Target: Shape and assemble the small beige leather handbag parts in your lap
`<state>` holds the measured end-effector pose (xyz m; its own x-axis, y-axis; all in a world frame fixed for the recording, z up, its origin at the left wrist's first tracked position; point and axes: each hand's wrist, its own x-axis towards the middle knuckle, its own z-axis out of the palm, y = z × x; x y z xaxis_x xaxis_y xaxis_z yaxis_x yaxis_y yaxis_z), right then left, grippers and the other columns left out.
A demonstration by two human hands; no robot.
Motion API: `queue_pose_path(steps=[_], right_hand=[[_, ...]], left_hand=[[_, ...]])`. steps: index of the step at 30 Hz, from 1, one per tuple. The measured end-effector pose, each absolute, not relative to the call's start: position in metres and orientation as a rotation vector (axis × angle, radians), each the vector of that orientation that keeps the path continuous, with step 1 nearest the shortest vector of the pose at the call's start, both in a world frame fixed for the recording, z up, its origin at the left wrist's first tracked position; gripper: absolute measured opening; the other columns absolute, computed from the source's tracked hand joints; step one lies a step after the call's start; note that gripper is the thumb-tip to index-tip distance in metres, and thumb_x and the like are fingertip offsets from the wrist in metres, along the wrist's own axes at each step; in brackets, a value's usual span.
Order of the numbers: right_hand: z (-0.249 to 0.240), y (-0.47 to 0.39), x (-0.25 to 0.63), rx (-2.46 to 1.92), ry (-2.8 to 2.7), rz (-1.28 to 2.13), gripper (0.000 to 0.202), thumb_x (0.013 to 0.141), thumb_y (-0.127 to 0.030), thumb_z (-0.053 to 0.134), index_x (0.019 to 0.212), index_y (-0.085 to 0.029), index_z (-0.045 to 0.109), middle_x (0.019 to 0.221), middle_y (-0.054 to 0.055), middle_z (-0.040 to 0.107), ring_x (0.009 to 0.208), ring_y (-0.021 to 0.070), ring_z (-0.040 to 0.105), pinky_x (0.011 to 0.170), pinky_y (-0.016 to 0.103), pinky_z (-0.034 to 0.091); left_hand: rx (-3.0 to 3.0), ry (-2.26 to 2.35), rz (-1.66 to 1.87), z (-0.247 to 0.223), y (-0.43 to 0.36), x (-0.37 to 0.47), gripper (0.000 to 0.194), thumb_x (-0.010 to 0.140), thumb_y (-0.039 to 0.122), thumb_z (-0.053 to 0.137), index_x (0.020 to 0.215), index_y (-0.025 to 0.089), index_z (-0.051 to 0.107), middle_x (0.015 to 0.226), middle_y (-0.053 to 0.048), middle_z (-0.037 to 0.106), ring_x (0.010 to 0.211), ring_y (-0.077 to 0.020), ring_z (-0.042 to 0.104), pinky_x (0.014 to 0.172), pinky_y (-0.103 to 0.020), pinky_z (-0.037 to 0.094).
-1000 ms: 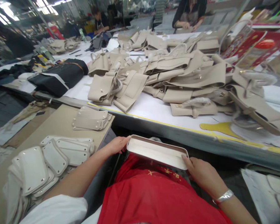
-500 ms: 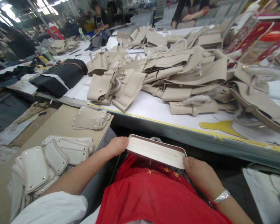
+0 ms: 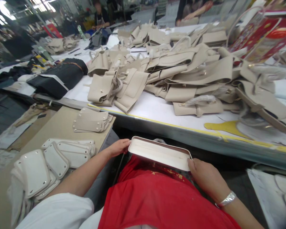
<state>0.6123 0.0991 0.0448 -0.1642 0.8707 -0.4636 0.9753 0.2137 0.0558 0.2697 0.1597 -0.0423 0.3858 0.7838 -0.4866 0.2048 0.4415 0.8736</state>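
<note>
Between my hands is a long, shallow, tray-shaped bag piece (image 3: 160,154) with rounded corners, a pale inside and a thin brown rim. It is held over my lap, its right end lower in view than its left. My left hand (image 3: 120,147) pinches the left end. At the right end my right hand (image 3: 206,176), with a silver bracelet on the wrist, grips the rim between thumb and fingers. The undersides of both grips are hidden. A red apron (image 3: 166,203) lies just below the piece.
White panels with corner holes (image 3: 35,173) and beige panels (image 3: 91,120) lie stacked on a board (image 3: 59,122) to my left. Beige bag parts (image 3: 195,73) cover much of the worktable ahead. A black bundle (image 3: 59,78) lies at its left. Two people work beyond it.
The view has shifted very slightly. Both hands keep hold of the bag piece's ends, and it stays nearly in the same place.
</note>
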Motion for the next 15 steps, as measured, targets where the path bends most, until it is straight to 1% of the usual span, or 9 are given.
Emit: queue_pose_path(steps=[4, 7, 10, 12, 15], right_hand=[[0.046, 0.101, 0.61, 1.659, 2.119, -0.343, 0.012, 0.083, -0.01, 0.047, 0.084, -0.01, 0.059, 0.079, 0.014, 0.063, 0.07, 0.0213, 0.064, 0.055, 0.026, 0.04], [0.046, 0.101, 0.61, 1.605, 2.14, -0.297, 0.014, 0.084, -0.012, 0.046, 0.087, -0.009, 0.06, 0.082, 0.015, 0.064, 0.07, 0.0207, 0.063, 0.055, 0.024, 0.039], [0.047, 0.098, 0.608, 1.775, 2.052, -0.304, 0.022, 0.088, -0.02, 0.042, 0.087, -0.01, 0.062, 0.081, 0.014, 0.065, 0.069, 0.0198, 0.063, 0.056, 0.024, 0.04], [0.048, 0.094, 0.606, 1.96, 1.971, -0.336, 0.033, 0.092, -0.028, 0.036, 0.084, -0.012, 0.063, 0.077, 0.013, 0.066, 0.069, 0.0201, 0.064, 0.059, 0.025, 0.041], [0.047, 0.09, 0.606, 2.145, 1.916, -0.35, 0.044, 0.094, -0.035, 0.028, 0.081, -0.014, 0.065, 0.076, 0.012, 0.067, 0.073, 0.0229, 0.065, 0.063, 0.029, 0.043]], left_hand=[[1.183, 1.156, 0.405, -0.033, 0.165, 0.268, 0.049, 0.07, 0.062, 0.057, 0.064, 0.016, 0.038, 0.053, 0.005, 0.04, 0.046, -0.0065, 0.036, 0.045, -0.02, 0.027], [1.39, 1.213, 0.288, -0.02, 0.172, 0.266, 0.05, 0.071, 0.063, 0.052, 0.059, 0.017, 0.039, 0.052, 0.005, 0.037, 0.047, -0.0072, 0.033, 0.046, -0.021, 0.025], [1.532, 1.251, 0.14, -0.003, 0.178, 0.265, 0.048, 0.073, 0.062, 0.046, 0.057, 0.017, 0.038, 0.052, 0.005, 0.032, 0.047, -0.0084, 0.03, 0.046, -0.022, 0.024], [1.694, 1.296, -0.017, 0.009, 0.18, 0.27, 0.043, 0.077, 0.054, 0.044, 0.056, 0.018, 0.038, 0.053, 0.003, 0.035, 0.049, -0.0104, 0.034, 0.048, -0.024, 0.026], [2.148, 1.399, -0.188, 0.023, 0.177, 0.295, 0.027, 0.08, 0.034, 0.042, 0.059, 0.017, 0.045, 0.063, -0.003, 0.048, 0.061, -0.0167, 0.047, 0.056, -0.027, 0.034]])
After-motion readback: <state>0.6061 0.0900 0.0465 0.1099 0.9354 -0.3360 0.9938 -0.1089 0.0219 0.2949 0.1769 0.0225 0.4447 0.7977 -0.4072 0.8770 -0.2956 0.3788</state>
